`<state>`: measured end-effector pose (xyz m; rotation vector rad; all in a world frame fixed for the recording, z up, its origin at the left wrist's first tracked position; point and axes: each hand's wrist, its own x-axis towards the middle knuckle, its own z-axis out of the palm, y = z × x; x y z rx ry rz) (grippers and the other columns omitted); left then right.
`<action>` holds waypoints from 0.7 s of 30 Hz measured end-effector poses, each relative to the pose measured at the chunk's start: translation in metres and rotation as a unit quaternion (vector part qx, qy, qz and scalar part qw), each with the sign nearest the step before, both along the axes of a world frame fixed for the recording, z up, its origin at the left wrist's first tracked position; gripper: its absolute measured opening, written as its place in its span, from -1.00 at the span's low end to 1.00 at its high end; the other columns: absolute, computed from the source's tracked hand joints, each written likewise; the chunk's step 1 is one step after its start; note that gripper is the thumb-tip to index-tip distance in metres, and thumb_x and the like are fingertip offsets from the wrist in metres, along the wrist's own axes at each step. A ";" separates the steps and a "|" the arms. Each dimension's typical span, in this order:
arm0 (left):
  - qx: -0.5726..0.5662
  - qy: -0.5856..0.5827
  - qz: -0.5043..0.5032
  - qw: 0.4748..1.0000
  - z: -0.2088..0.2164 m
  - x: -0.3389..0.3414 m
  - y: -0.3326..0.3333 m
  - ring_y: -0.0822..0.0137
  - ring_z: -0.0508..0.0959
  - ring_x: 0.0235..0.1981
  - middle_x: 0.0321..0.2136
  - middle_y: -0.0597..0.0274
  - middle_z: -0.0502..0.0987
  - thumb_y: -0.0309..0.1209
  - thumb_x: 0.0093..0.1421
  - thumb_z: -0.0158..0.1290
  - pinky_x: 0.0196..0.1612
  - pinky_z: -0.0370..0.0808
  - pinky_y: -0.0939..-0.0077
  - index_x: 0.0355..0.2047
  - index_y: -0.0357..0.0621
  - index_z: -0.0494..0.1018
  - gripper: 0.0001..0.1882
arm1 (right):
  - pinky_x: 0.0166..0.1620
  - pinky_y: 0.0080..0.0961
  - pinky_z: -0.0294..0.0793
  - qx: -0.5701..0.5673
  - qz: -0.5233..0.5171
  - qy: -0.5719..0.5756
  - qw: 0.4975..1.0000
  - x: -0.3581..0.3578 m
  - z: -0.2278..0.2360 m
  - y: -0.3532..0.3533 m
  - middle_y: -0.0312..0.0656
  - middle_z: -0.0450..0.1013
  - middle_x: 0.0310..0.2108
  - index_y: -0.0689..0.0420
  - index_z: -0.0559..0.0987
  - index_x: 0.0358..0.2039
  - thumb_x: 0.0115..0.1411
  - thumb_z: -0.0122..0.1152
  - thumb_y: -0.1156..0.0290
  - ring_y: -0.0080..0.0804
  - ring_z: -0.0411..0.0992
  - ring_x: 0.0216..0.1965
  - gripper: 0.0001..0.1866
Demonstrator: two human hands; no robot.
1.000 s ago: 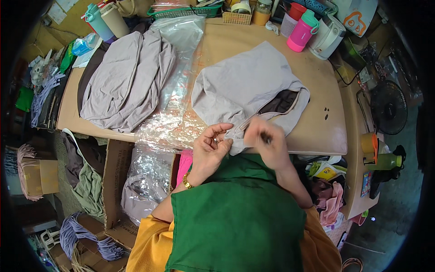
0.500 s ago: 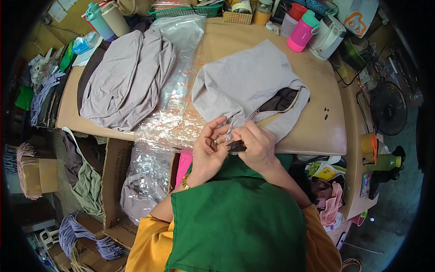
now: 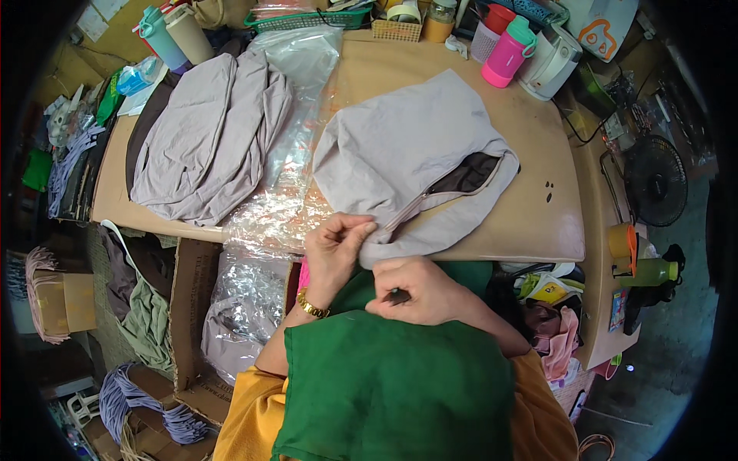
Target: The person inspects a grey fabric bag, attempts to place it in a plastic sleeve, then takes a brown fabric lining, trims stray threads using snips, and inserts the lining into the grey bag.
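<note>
A light grey, bag-like fabric piece [image 3: 407, 134] lies on the tan table in front of me. Its zip [image 3: 421, 198] is partly undone, and dark lining [image 3: 478, 173] shows in the gap. At the near end of the zip, my left hand [image 3: 332, 252] pinches the fabric edge between thumb and fingertips. Just beside it, over the table's front edge, my right hand [image 3: 421, 290] is closed around a small dark tool [image 3: 397, 296]. Most of that tool is hidden in the fist, so its kind cannot be made out.
Folded light grey pieces [image 3: 204, 138] are piled at the left, beside clear plastic sheeting [image 3: 296, 115]. Bottles, baskets and a white kettle [image 3: 550, 65] line the back. An open cardboard box [image 3: 192, 307] with plastic-wrapped fabric stands below the table; a black fan [image 3: 655, 183] is at right.
My right hand has drawn away from the fabric, down toward my body, with the dark tool. My left hand has moved slightly left, still pinching, and the fabric's near edge looks flatter.
</note>
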<state>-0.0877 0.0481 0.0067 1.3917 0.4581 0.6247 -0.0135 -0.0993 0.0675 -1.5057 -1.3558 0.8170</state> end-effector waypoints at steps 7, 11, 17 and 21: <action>0.183 0.020 0.260 0.948 0.006 -0.039 0.079 0.64 0.25 -0.66 -0.74 0.51 0.29 -0.41 0.21 0.13 -0.59 0.20 0.68 -0.58 -0.21 0.43 -0.76 | -0.40 -0.67 0.32 0.052 -0.225 0.021 0.973 0.044 -0.008 -0.042 -0.32 0.44 -0.33 0.18 0.51 -0.33 0.10 0.19 0.60 -0.68 0.30 -0.49 -0.89; 0.241 0.105 0.147 0.953 0.011 -0.043 0.075 0.61 0.27 -0.64 -0.76 0.39 0.28 -0.31 0.25 0.09 -0.58 0.20 0.65 -0.56 -0.23 0.44 -0.70 | -0.16 -0.59 0.39 0.074 -0.509 -0.209 0.832 0.174 -0.005 -0.066 -0.21 0.43 -0.29 0.28 0.44 0.00 0.14 0.17 0.52 -0.54 0.38 -0.27 -0.62; 0.432 0.330 0.014 0.839 0.017 0.028 0.072 -0.16 0.49 -0.52 -0.58 -0.17 0.50 -0.15 0.25 0.01 -0.43 0.39 0.10 -0.51 -0.34 0.44 -0.58 | -0.17 -0.52 0.42 -0.043 -0.507 -0.075 0.858 0.345 -0.106 -0.066 -0.20 0.50 -0.27 0.23 0.55 -0.12 0.16 0.22 0.29 -0.52 0.41 -0.27 -0.66; 0.467 0.303 0.010 0.831 0.000 0.036 0.101 -0.12 0.55 -0.38 -0.48 -0.16 0.54 -0.22 0.19 0.09 -0.36 0.43 0.16 -0.36 -0.27 0.48 -0.70 | -0.29 -0.51 0.40 -0.179 -0.524 -0.203 0.807 0.294 -0.051 -0.003 -0.22 0.50 -0.47 0.22 0.58 -0.36 0.17 0.22 0.27 -0.54 0.38 -0.42 -0.76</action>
